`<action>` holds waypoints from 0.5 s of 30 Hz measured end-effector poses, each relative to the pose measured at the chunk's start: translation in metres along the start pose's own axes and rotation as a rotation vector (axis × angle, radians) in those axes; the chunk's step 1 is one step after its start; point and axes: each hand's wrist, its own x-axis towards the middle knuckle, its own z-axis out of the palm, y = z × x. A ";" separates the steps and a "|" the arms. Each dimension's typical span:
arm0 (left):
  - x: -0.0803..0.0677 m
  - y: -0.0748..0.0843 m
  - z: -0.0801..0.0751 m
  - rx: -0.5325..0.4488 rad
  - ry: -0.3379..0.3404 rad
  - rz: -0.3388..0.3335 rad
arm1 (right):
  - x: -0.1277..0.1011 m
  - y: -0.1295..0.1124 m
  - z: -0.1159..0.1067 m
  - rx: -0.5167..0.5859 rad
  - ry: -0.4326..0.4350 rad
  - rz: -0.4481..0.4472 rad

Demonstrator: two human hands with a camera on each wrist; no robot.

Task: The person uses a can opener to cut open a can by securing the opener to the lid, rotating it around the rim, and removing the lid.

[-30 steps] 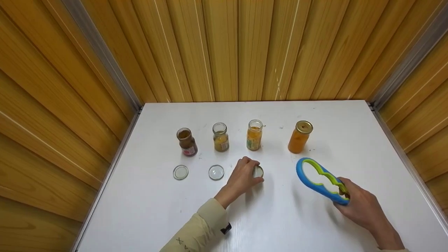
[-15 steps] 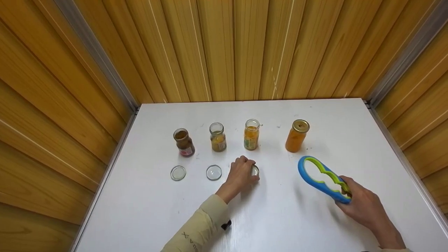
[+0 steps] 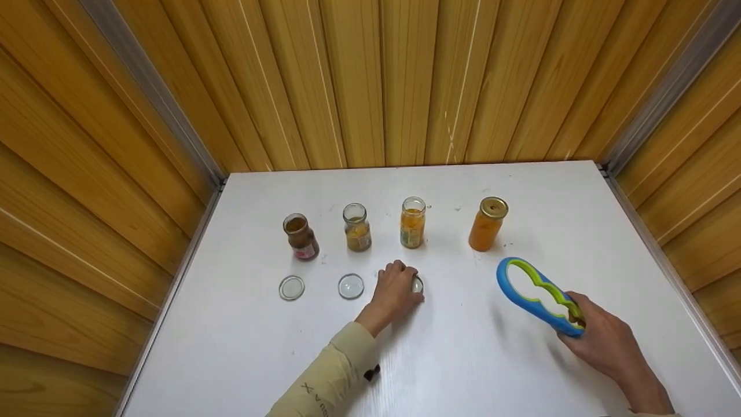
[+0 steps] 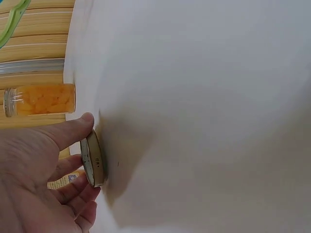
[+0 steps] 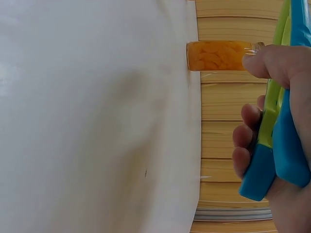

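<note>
My left hand (image 3: 396, 288) lies over a round metal lid (image 3: 417, 284) on the white table (image 3: 463, 370); thumb and fingers pinch the lid (image 4: 93, 158) at its rim in the left wrist view. My right hand (image 3: 602, 341) grips the handle of a blue and green jar opener (image 3: 535, 295), held above the table at the right. The opener (image 5: 284, 121) fills the right edge of the right wrist view. A capped orange jar (image 3: 487, 224) stands beyond it, also seen as an orange jar (image 5: 218, 55).
Three open jars stand in a row: a brown one (image 3: 300, 237), a middle one (image 3: 356, 227) and a yellow one (image 3: 412, 222). Two loose lids (image 3: 291, 287) (image 3: 351, 286) lie in front of them. Wooden walls (image 3: 370, 81) close in the table on three sides.
The left hand has lowered the lid onto the table and now covers more of it. The right hand and the opener have barely moved.
</note>
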 end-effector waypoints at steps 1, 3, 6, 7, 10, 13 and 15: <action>0.000 0.000 0.001 0.004 -0.003 -0.001 | 0.000 0.000 0.000 -0.003 0.000 0.001; 0.000 0.000 0.002 0.020 -0.012 -0.004 | -0.001 0.001 -0.001 0.000 -0.003 0.008; 0.001 0.000 0.003 0.038 -0.020 -0.008 | -0.002 0.002 -0.003 0.005 -0.004 0.014; 0.001 0.001 0.003 0.042 -0.024 -0.010 | -0.002 0.003 -0.004 0.003 -0.003 0.014; 0.002 0.000 0.003 0.052 -0.035 -0.012 | -0.003 0.005 -0.005 0.007 -0.011 0.022; 0.002 -0.001 0.004 0.053 -0.051 -0.015 | -0.005 0.007 -0.006 0.008 -0.027 0.046; 0.002 -0.001 0.005 0.052 -0.058 -0.016 | -0.006 0.009 -0.007 0.008 -0.029 0.056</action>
